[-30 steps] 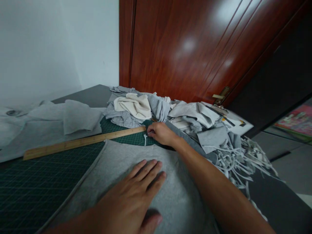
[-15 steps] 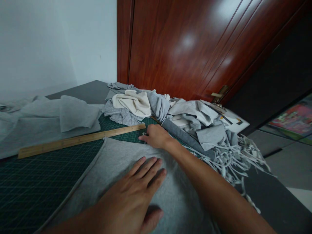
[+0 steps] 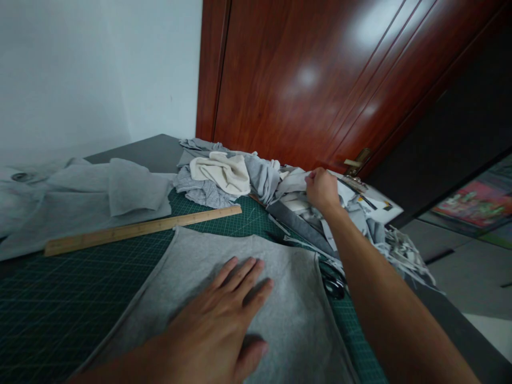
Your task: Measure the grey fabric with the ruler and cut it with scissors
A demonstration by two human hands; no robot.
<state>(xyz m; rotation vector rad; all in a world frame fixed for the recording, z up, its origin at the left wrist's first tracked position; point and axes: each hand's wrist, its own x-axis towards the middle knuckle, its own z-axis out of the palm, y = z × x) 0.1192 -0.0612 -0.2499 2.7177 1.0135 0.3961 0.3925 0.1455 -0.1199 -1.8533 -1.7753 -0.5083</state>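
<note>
So the left hand is lying flat, palm down and fingers spread, on a light grey rectangular piece of knit fabric. It isn't gripping anything, just resting on the cloth. That piece lies spread out on the dark green gridded cutting mat, which covers the table in front of the person.

The right hand is stretched out over to the heap of grey and white fabric scraps at the far right side of the mat. The fingers are curled in around some of the pale cloth on top of the heap, so it looks like it's pinching a bit of that, though I can't make out exactly which piece.

Just beside the right edge of the grey piece, under the right forearm, there's a pair of dark scissors on the mat. A long wooden ruler lies at an angle just beyond the fabric's far edge. Further left sits a stack of folded grey fabric pieces, and a cream-coloured crumpled cloth tops the back pile near the reddish-brown wooden door.
</note>
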